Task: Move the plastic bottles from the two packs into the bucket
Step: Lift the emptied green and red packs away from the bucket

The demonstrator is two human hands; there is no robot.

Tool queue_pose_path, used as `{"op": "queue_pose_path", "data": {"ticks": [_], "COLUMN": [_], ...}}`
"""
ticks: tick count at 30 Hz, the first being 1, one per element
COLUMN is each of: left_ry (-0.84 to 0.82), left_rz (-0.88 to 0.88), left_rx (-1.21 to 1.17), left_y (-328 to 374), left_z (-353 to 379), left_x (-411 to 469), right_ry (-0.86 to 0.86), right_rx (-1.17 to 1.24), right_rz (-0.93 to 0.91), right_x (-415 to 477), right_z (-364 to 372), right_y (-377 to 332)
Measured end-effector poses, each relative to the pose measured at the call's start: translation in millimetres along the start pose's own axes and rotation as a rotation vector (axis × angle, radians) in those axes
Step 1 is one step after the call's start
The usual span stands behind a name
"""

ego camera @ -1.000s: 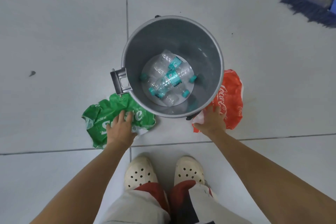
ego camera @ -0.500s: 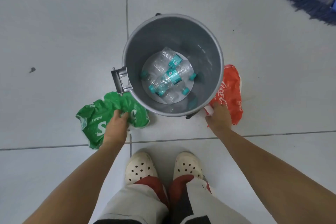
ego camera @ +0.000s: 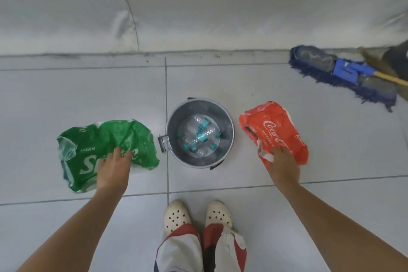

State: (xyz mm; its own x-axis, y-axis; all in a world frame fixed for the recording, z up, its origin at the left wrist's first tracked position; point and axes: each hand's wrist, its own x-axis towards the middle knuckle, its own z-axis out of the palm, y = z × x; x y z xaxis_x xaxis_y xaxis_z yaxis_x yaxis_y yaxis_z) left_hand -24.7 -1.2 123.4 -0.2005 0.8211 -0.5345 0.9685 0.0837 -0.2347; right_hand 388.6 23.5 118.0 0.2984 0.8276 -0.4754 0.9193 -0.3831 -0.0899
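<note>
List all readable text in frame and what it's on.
"Sp…e", white letters part covered by the left hand: green pack.
"x 250 ml", small; the digit before it is too blurred: green pack.
"Coca-Cola" script, part covered by the right hand: red pack.
Small print under the script: unreadable.
Teal labels on the bottles in the bucket: too small.

Soft, even light fills the scene, with only faint shadows beside the grey bucket (ego camera: 199, 133) and under the arms. The wide lens bows the tile lines and wall edge toward the frame's borders. Slight blur softens the mop (ego camera: 344, 73) and the wall (ego camera: 198, 6).
</note>
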Motion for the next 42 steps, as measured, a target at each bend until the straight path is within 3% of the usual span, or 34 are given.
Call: {"op": "queue_pose_path", "data": {"ticks": [5,10,16,20,27,32,37,42], "left_ry": [0.046,0.122,0.154,0.163,0.135,0.161,0.164,0.166], "left_rz": [-0.002,0.021,0.097,0.133,0.286,0.425,0.51,0.474], "left_rx": [-0.003,-0.129,-0.185,-0.202,-0.272,-0.344,-0.422,-0.584], "left_y": [-23,-27,-13,-4,22,62,102,128], "left_z": [-54,-79,-82,-75,-77,-90,-101,-104], "left_x": [-17,-23,-28,-34,-46,-45,-32,-28], "right_ry": [0.019,0.065,0.117,0.068,-0.017,-0.007,0.003,0.006], "right_rx": [-0.164,-0.304,-0.522,-0.502,-0.579,-0.544,-0.528,-0.525], "right_rz": [-0.153,-0.433,-0.678,-0.797,-0.678,-0.524,-0.491,-0.435], "right_x": [-16,-28,-40,-39,-44,-38,-32,-29], "right_z": [-59,-87,-89,-67,-51,-52,-53,-55], "right_y": [-4,-31,-80,-92,-68,-52,-38,-18]}}
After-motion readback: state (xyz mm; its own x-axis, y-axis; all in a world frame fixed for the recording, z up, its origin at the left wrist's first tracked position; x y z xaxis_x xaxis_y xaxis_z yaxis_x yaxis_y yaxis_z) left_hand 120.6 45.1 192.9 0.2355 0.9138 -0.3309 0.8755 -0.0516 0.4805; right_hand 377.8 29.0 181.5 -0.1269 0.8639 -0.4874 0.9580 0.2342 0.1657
